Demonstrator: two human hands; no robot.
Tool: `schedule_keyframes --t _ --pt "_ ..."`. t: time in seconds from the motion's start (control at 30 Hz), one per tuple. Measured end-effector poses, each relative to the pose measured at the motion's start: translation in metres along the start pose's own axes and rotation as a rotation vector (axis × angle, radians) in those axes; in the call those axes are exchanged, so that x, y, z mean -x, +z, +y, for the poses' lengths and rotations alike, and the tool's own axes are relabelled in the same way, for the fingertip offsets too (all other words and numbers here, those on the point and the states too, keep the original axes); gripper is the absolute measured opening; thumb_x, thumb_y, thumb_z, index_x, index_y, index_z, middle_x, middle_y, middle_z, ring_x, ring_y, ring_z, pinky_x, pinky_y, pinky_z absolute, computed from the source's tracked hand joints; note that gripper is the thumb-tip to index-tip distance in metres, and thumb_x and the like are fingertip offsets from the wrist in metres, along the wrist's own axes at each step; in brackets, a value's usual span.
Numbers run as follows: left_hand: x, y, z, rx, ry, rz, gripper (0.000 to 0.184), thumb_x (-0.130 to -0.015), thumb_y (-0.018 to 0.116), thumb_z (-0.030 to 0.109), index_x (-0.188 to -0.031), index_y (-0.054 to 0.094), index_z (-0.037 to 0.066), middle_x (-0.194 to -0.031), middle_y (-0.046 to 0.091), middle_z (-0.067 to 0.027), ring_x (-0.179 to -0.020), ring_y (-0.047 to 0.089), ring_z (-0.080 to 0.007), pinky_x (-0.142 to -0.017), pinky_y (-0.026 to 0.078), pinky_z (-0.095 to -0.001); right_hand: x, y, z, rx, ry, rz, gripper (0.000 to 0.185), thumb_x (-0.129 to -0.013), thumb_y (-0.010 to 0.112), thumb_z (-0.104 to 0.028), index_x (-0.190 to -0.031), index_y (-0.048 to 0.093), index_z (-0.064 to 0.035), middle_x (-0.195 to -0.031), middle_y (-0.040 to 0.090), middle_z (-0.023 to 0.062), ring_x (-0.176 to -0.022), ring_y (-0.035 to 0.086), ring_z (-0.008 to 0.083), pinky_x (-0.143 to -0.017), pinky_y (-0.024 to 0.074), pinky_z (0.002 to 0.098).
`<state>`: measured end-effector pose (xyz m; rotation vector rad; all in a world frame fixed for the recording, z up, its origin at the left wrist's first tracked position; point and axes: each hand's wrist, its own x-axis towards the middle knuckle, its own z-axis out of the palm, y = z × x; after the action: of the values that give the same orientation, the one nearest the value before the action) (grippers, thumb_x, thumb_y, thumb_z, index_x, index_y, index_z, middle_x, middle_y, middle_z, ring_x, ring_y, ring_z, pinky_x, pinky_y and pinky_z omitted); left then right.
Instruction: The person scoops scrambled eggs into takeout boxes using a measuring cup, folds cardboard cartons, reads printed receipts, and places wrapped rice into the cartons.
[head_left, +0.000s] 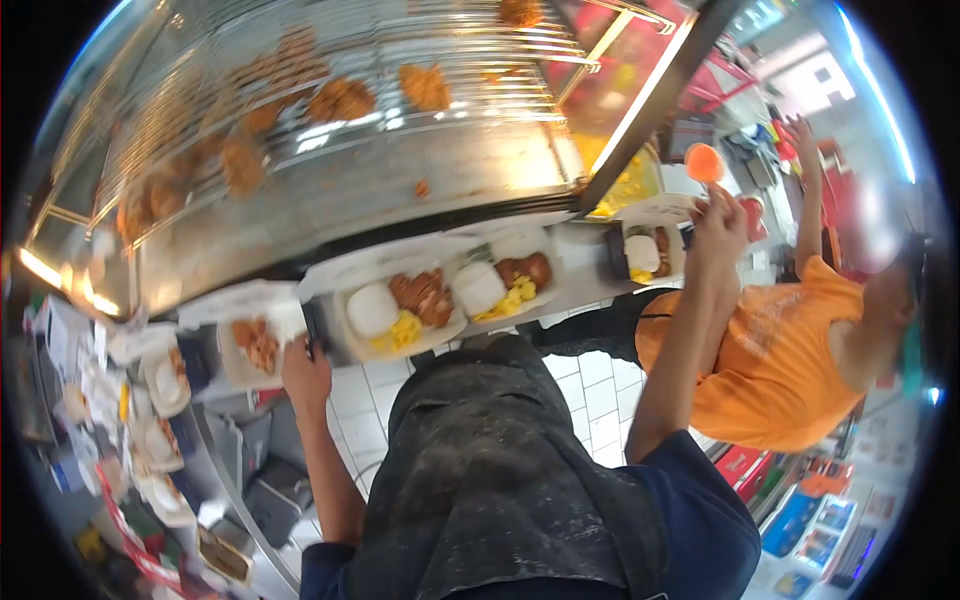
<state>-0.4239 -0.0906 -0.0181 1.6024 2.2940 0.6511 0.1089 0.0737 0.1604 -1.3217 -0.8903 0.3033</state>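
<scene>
My left hand [306, 372] is closed around a narrow dark handle [314, 325] at the counter's edge; the tool's kind does not show. Beside it lies an open box of cut fried chicken [256, 345]. To its right, two open white boxes hold white rice [373, 310], yellow pieces [400, 332] and sliced browned meat [424, 297]. My right hand [720, 228] is raised at the right, fingers closed on a round orange cup-like thing [703, 163]. Below that hand is a smaller box of rice and meat [643, 254].
A heated display case [450, 165] with fried pieces on wire racks fills the top. A co-worker in an orange shirt [775, 350] stands close on the right, one arm [808, 190] raised. More filled boxes [165, 385] stand at far left.
</scene>
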Motion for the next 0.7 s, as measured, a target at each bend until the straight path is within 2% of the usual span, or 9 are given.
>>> schedule_keyframes --t 0.1,0.13,0.17,0.27,0.33,0.4,0.47,0.6,0.7 --pt "0.004 0.011 0.023 0.080 0.039 -0.017 0.027 -0.091 0.057 0.020 -0.108 0.063 0.000 -0.091 0.062 -0.0176 -0.081 0.061 -0.0336 -0.072 0.048 -0.0412 -0.078 0.011 0.081 0.497 -0.098 -0.033 0.023 -0.083 0.064 -0.021 -0.094 0.068 -0.0014 -0.084 0.069 0.0121 -0.078 0.067 0.0204 -0.069 0.0524 0.0326" --pt "0.004 0.019 0.021 0.106 0.006 -0.039 0.028 -0.092 0.057 0.021 -0.108 0.063 0.000 -0.090 0.062 -0.0180 -0.081 0.061 -0.0333 -0.072 0.048 -0.0409 -0.093 0.017 0.082 0.781 -0.159 -0.134 0.028 -0.078 0.064 -0.027 -0.095 0.070 -0.0065 -0.086 0.069 0.0152 -0.078 0.067 0.0281 -0.073 0.0507 0.0371" --pt "0.001 0.024 0.024 0.134 -0.032 -0.057 0.029 -0.093 0.057 0.022 -0.108 0.063 -0.001 -0.090 0.062 -0.0185 -0.081 0.061 -0.0331 -0.072 0.048 -0.0405 -0.125 0.018 0.113 0.817 -0.112 -0.312 0.029 -0.077 0.062 -0.028 -0.098 0.070 -0.0095 -0.091 0.068 0.0176 -0.083 0.066 0.0344 -0.075 0.0512 0.0385" --pt "0.004 0.018 0.075 0.222 -0.099 -0.021 0.028 -0.093 0.057 0.022 -0.106 0.064 -0.002 -0.087 0.062 -0.0207 -0.079 0.061 -0.0344 -0.071 0.048 -0.0414 -0.172 0.038 0.150 1.077 -0.016 -0.452 0.024 -0.078 0.061 -0.025 -0.094 0.071 -0.0099 -0.092 0.069 0.0166 -0.089 0.066 0.0356 -0.078 0.0522 0.0409" --pt "0.006 0.027 0.070 0.124 -0.065 -0.003 0.027 -0.093 0.057 0.022 -0.101 0.064 -0.003 -0.086 0.062 -0.0216 -0.078 0.060 -0.0355 -0.070 0.047 -0.0421 -0.188 0.047 0.168 1.267 -0.200 -0.569 0.021 -0.076 0.064 -0.025 -0.081 0.071 -0.0060 -0.085 0.068 0.0192 -0.080 0.067 0.0363 -0.074 0.0531 0.0443" --pt "0.004 0.030 0.072 0.028 -0.040 0.019 0.027 -0.093 0.057 0.023 -0.097 0.064 -0.003 -0.085 0.061 -0.0226 -0.076 0.060 -0.0365 -0.068 0.047 -0.0429 -0.199 0.052 0.214 1.240 -0.206 -0.592 0.015 -0.075 0.064 -0.021 -0.078 0.071 -0.0075 -0.081 0.068 0.0190 -0.080 0.067 0.0358 -0.077 0.0536 0.0447" --pt "0.004 0.028 0.078 0.029 -0.140 -0.027 0.028 -0.093 0.057 0.023 -0.088 0.061 -0.004 -0.082 0.060 -0.0230 -0.074 0.059 -0.0374 -0.066 0.045 -0.0439 -0.191 0.057 0.245 1.140 -0.193 -0.794 0.013 -0.074 0.065 -0.018 -0.077 0.070 -0.0072 -0.079 0.068 0.0174 -0.078 0.067 0.0359 -0.073 0.0533 0.0443" --pt "0.005 0.033 0.085 -0.047 -0.126 0.040 0.030 -0.094 0.054 0.023 -0.085 0.059 -0.005 -0.075 0.058 -0.0228 -0.072 0.056 -0.0379 -0.065 0.043 -0.0443 -0.159 0.073 0.216 0.867 -0.154 -0.910 0.012 -0.075 0.064 -0.016 -0.078 0.069 -0.0056 -0.079 0.068 0.0164 -0.075 0.066 0.0354 -0.070 0.0520 0.0435" --pt "0.007 0.040 0.076 0.003 -0.149 0.048 0.034 -0.095 0.052 0.027 -0.085 0.058 -0.005 -0.076 0.057 -0.0233 -0.072 0.053 -0.0386 -0.064 0.041 -0.0440 -0.140 0.075 0.187 0.647 -0.222 -1.187 0.007 -0.072 0.061 -0.009 -0.072 0.066 -0.0044 -0.077 0.067 0.0164 -0.077 0.065 0.0345 -0.070 0.0510 0.0434"
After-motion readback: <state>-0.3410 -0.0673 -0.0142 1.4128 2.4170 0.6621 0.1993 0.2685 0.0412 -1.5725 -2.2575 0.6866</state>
